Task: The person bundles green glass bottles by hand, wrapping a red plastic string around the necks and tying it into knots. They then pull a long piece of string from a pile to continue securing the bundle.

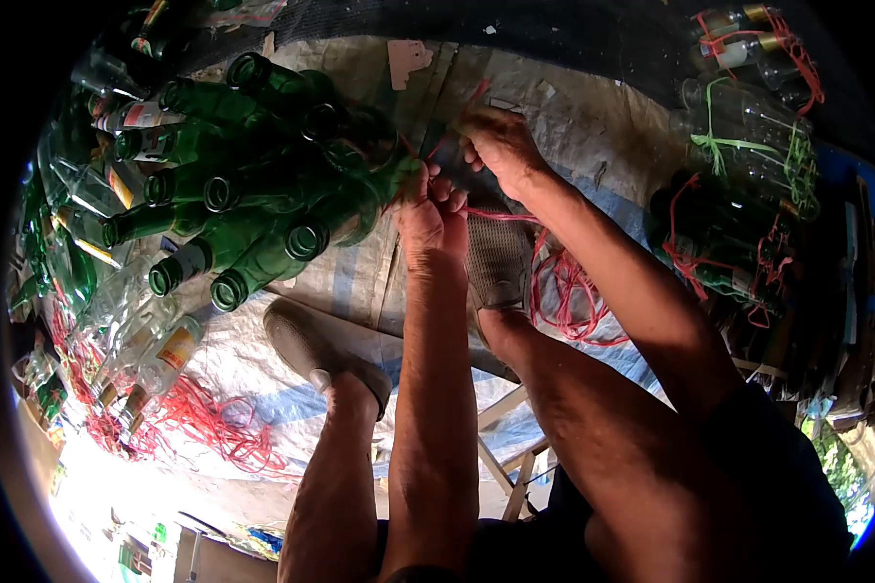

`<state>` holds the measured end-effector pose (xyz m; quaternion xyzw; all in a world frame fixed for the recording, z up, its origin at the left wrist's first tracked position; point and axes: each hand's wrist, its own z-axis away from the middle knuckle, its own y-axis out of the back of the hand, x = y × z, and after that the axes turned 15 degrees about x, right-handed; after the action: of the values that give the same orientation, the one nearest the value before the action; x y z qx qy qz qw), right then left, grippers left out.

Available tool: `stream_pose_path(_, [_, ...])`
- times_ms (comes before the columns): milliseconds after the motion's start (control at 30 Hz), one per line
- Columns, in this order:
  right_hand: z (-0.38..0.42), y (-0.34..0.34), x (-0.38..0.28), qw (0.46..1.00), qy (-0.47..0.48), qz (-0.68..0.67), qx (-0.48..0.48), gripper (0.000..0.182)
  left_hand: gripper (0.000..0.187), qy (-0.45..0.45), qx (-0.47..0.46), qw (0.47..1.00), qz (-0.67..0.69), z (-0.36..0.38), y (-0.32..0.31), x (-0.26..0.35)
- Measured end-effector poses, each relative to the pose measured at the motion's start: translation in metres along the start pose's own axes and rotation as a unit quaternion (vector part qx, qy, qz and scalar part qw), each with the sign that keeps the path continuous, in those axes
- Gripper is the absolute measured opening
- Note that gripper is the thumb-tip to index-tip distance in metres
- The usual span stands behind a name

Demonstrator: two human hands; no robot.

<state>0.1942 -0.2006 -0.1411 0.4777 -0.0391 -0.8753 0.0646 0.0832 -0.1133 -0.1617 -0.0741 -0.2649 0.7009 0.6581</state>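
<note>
Many green glass bottles lie bunched together at the left centre, their open necks pointing left and down. My left hand is at the right side of this bunch, fingers curled around red plastic string. Up and to the right, my right hand is closed in a pinch, with a piece of red string running beside its fingertips. The string trails from my left hand toward a loose red tangle by my shoe. My fingers partly hide where the string meets the bottles.
Tied bundles of clear bottles and dark bottles lie at the right. More clear bottles and a pile of red string are at the lower left. My shoes rest on a pale sheet.
</note>
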Motion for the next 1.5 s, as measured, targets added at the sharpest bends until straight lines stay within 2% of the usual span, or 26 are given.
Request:
stream_pose_path(200, [0.0, -0.003, -0.01, 1.0, 0.008, -0.004, -0.012, 0.017, 0.011, -0.04, 0.024, 0.999, -0.025, 0.003, -0.007, -0.002])
stream_pose_path(300, [0.005, -0.002, -0.022, 0.998, 0.024, -0.018, -0.049, 0.019, 0.013, -0.062, 0.043, 0.996, -0.045, 0.005, -0.01, -0.003])
stream_pose_path(500, [0.012, -0.013, -0.037, 0.985, 0.125, 0.071, -0.094, 0.019, 0.015, -0.072, 0.054, 0.994, -0.064, 0.003, -0.007, -0.004])
stream_pose_path(600, [0.007, -0.023, -0.035, 0.983, 0.141, 0.056, -0.104, 0.019, 0.016, -0.079, 0.069, 0.992, -0.069, 0.005, -0.011, -0.003])
stream_pose_path(800, [-0.001, -0.034, -0.033, 0.973, 0.166, 0.059, -0.149, 0.016, 0.022, -0.118, 0.057, 0.989, -0.074, 0.013, -0.019, -0.002])
stream_pose_path(900, [0.001, -0.037, -0.033, 0.98, 0.152, 0.049, -0.122, 0.017, 0.024, -0.139, 0.075, 0.983, -0.093, 0.016, -0.025, 0.0])
stream_pose_path(1033, [0.003, -0.035, -0.037, 0.979, 0.142, 0.068, -0.133, 0.019, 0.024, -0.144, 0.086, 0.98, -0.103, 0.013, -0.026, 0.0])
stream_pose_path(1100, [0.003, -0.032, -0.041, 0.977, 0.128, 0.085, -0.15, 0.019, 0.021, -0.137, 0.091, 0.981, -0.106, 0.013, -0.026, 0.0])
stream_pose_path(1200, [0.0, -0.026, -0.035, 0.977, 0.069, 0.087, -0.181, 0.028, 0.015, -0.103, 0.095, 0.984, -0.107, 0.014, -0.029, 0.003])
stream_pose_path(1300, [0.003, -0.023, -0.026, 0.98, 0.052, 0.137, -0.136, 0.026, 0.013, -0.04, 0.095, 0.99, -0.092, 0.005, -0.024, 0.003])
stream_pose_path(1500, [0.0, -0.014, -0.016, 0.979, -0.005, 0.12, -0.166, 0.018, 0.018, 0.031, 0.054, 0.994, -0.095, 0.007, -0.032, 0.013])
